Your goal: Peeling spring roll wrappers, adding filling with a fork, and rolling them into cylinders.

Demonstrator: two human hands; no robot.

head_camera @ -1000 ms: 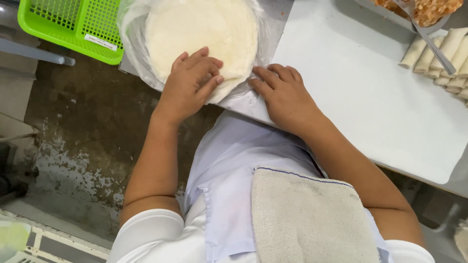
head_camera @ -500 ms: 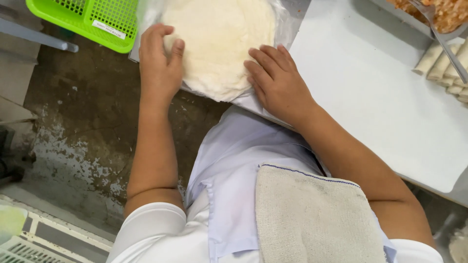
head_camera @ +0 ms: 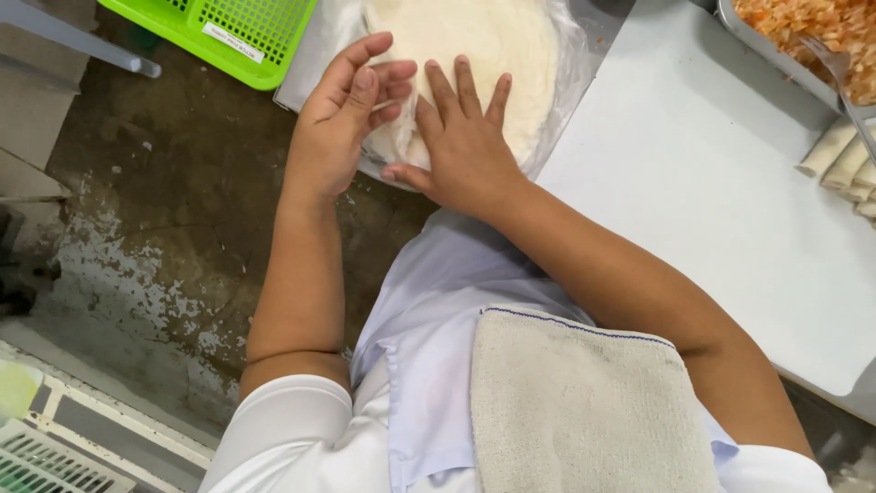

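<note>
The left hand (head_camera: 342, 114) curls at the near left edge of a round stack of thin white wrappers (head_camera: 484, 55), thumb and fingers pinched narrow on the rim of the top sheet. The right hand (head_camera: 461, 141) lies flat just beside it, fingers spread wide, pressing on the stack. The wrappers sit under both hands on a sheet of clear plastic film (head_camera: 570, 87) at the desk's edge.

They look very thin, limp and light, likely to cling to one another and tear if pulled hard. The loose rim by the left fingertips seems the best place to take hold, peeling slowly with the stack pinned.

Beyond the left hand sits a green plastic basket (head_camera: 228, 27). Right of the right hand lies the white desk (head_camera: 693, 183), then rolled spring rolls (head_camera: 844, 160) and a metal tray of orange filling (head_camera: 803, 23).
</note>
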